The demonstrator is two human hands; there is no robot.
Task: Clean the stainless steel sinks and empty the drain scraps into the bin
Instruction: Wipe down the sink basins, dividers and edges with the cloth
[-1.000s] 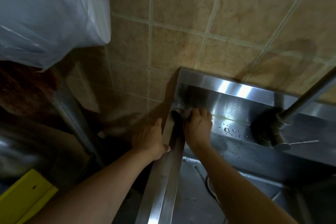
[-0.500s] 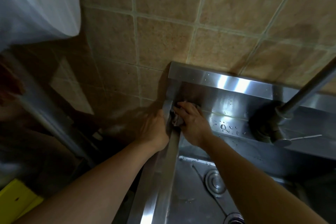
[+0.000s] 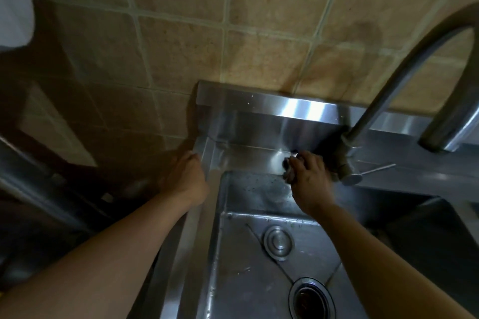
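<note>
A stainless steel sink [image 3: 233, 204] fills the lower middle, its basin wet, with a round drain strainer [image 3: 311, 300] at the bottom and a smaller round cap [image 3: 278, 241] above it. My right hand [image 3: 309, 179] grips a dark scrubbing pad [image 3: 289, 171] and presses it on the back ledge of the sink, just left of the tap base. My left hand [image 3: 186, 179] curls over the sink's left rim near the back corner.
A curved steel tap [image 3: 383, 85] rises from its base [image 3: 347, 163] at the right, with a thin lever sticking out. Tan wall tiles [image 3: 259, 33] stand behind. A dark gap and a metal leg [image 3: 39, 189] lie left of the sink.
My right hand slid the pad from the back left corner rightward along the ledge toward the tap. The view tilted down, showing more of the basin and drain.
</note>
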